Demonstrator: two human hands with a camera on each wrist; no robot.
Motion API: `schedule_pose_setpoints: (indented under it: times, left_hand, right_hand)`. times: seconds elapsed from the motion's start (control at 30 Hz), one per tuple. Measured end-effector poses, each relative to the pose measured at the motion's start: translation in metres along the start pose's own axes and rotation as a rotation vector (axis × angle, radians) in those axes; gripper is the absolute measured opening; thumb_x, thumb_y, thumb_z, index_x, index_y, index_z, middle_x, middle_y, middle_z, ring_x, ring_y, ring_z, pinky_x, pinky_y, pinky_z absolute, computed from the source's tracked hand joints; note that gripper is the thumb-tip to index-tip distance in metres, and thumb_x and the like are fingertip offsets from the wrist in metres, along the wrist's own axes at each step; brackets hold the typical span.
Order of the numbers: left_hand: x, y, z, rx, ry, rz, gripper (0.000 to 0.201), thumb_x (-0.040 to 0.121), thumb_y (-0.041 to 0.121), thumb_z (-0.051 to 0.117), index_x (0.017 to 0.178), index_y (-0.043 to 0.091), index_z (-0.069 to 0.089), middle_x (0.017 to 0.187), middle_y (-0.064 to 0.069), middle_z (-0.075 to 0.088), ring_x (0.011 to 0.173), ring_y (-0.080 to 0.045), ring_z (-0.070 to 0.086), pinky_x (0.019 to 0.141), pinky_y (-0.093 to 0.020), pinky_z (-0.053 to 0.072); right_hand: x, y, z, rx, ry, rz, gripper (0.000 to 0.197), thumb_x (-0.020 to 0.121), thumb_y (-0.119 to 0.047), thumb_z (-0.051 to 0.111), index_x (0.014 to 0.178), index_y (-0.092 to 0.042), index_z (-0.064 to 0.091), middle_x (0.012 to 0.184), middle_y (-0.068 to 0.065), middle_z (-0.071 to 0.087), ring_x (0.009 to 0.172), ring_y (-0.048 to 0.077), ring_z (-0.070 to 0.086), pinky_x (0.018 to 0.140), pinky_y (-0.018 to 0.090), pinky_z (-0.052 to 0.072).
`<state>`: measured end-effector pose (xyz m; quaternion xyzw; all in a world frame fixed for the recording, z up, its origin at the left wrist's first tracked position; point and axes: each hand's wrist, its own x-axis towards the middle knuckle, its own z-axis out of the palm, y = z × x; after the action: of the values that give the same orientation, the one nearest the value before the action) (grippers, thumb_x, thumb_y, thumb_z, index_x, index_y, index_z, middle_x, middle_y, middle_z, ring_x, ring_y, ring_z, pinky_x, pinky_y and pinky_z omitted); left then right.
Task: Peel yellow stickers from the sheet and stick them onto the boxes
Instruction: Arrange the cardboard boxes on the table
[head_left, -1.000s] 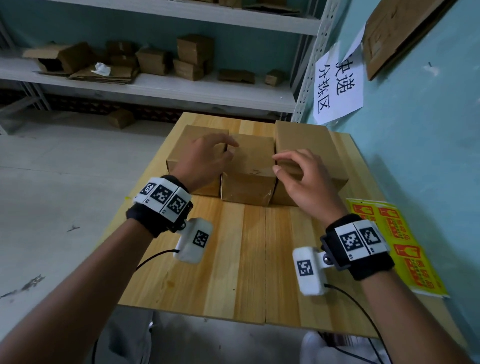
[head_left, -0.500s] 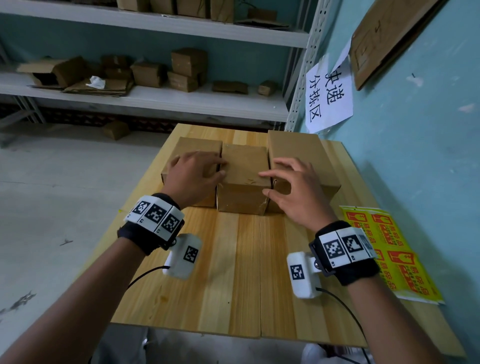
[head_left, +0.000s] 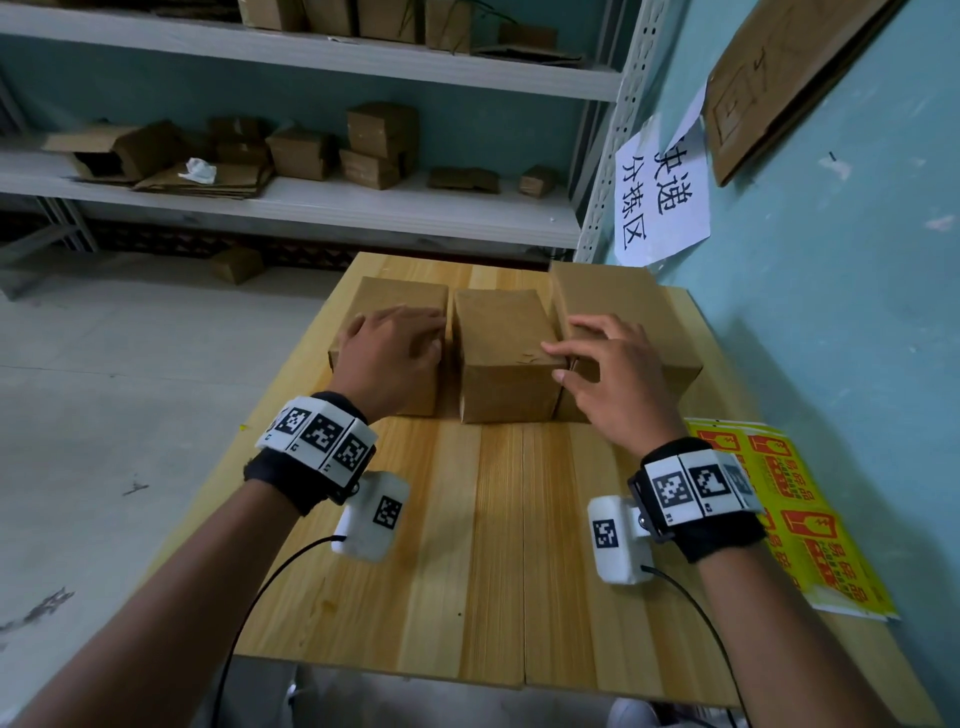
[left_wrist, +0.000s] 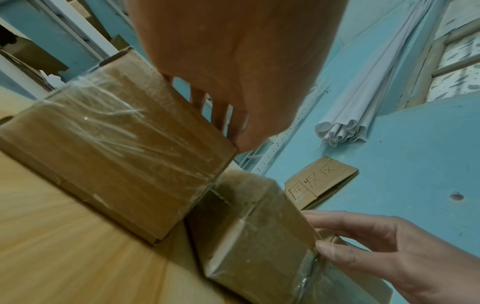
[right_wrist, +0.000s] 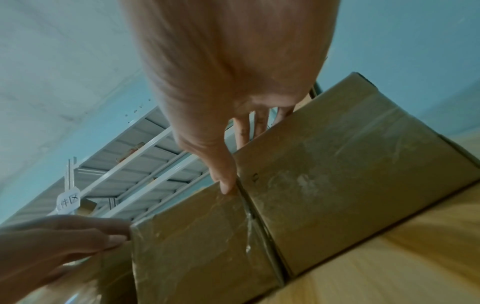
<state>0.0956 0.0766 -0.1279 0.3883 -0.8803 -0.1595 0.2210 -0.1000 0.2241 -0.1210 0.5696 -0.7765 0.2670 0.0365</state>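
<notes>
Three brown cardboard boxes stand side by side at the far end of the wooden table (head_left: 467, 545). My left hand (head_left: 410, 332) lies flat on top of the left box (head_left: 400, 293), fingers fairly straight. My right hand (head_left: 582, 353) rests with spread, bent fingers on the right box (head_left: 613, 291). Its thumb touches the near right corner of the middle box (head_left: 498, 332). The yellow sticker sheet (head_left: 810, 525) with red prints lies at the table's right edge, beside my right wrist. In the left wrist view the left box (left_wrist: 116, 154) shows clear tape; in the right wrist view the thumb sits at the seam beside the right box (right_wrist: 350, 164).
A teal wall (head_left: 831, 312) runs close along the table's right side, with a paper sign (head_left: 660, 202) on it. Metal shelves (head_left: 311, 208) with more cardboard boxes stand behind the table. Bare wood lies between the boxes and the near edge. Grey floor is to the left.
My left hand has drawn back from the middle box's edge and now lies on the left box. The right hand has stayed over the right box, thumb at the seam.
</notes>
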Motion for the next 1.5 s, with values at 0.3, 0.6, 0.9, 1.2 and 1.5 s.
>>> schedule_pose_setpoints:
  times: [0.3,0.6,0.9,1.2,1.5]
  left_hand:
    - [-0.007,0.000,-0.013,0.070,-0.038,-0.123,0.047,0.097,0.040,0.045,0.140,0.021,0.046,0.156,-0.004,0.029,0.144,-0.029,0.021,0.117,-0.048,0.015]
    - [-0.015,-0.009,-0.028,0.054,-0.033,-0.172,0.042,0.085,0.047,0.065,0.123,0.029,0.056,0.148,-0.003,0.040,0.138,-0.031,0.029,0.112,-0.060,0.023]
    - [-0.026,-0.011,-0.045,0.073,-0.101,-0.159,0.051,0.087,0.053,0.059,0.133,0.031,0.051,0.144,-0.007,0.044,0.130,-0.031,0.039,0.109,-0.057,0.030]
    - [-0.042,-0.005,-0.058,0.061,-0.131,-0.112,0.037,0.084,0.038,0.067,0.119,0.027,0.061,0.128,-0.003,0.051,0.114,-0.023,0.047,0.087,-0.031,0.034]
    - [-0.058,-0.002,-0.068,0.087,-0.209,-0.012,0.049,0.083,0.044,0.069,0.128,0.031,0.056,0.130,0.002,0.050,0.101,-0.010,0.039,0.080,-0.025,0.030]
  right_hand:
    - [0.006,0.001,0.005,-0.044,0.043,0.025,0.032,0.089,-0.023,0.071,0.121,-0.028,0.069,0.136,0.000,0.052,0.127,0.023,0.041,0.108,0.038,0.031]
    - [0.016,-0.006,0.018,-0.103,0.082,0.024,0.028,0.091,-0.025,0.068,0.119,-0.022,0.068,0.135,0.001,0.054,0.127,0.023,0.043,0.105,0.040,0.036]
    - [0.015,-0.011,0.013,-0.116,-0.009,0.022,0.034,0.095,-0.030,0.061,0.129,-0.022,0.061,0.150,-0.001,0.045,0.140,0.020,0.037,0.113,0.039,0.031]
    - [0.012,-0.011,0.011,-0.089,-0.063,0.036,0.041,0.096,-0.029,0.060,0.136,-0.025,0.055,0.155,-0.001,0.037,0.145,0.022,0.029,0.116,0.040,0.026]
    - [0.011,-0.013,0.010,-0.084,-0.072,0.034,0.043,0.097,-0.026,0.059,0.140,-0.023,0.053,0.154,0.002,0.036,0.144,0.022,0.029,0.115,0.038,0.026]
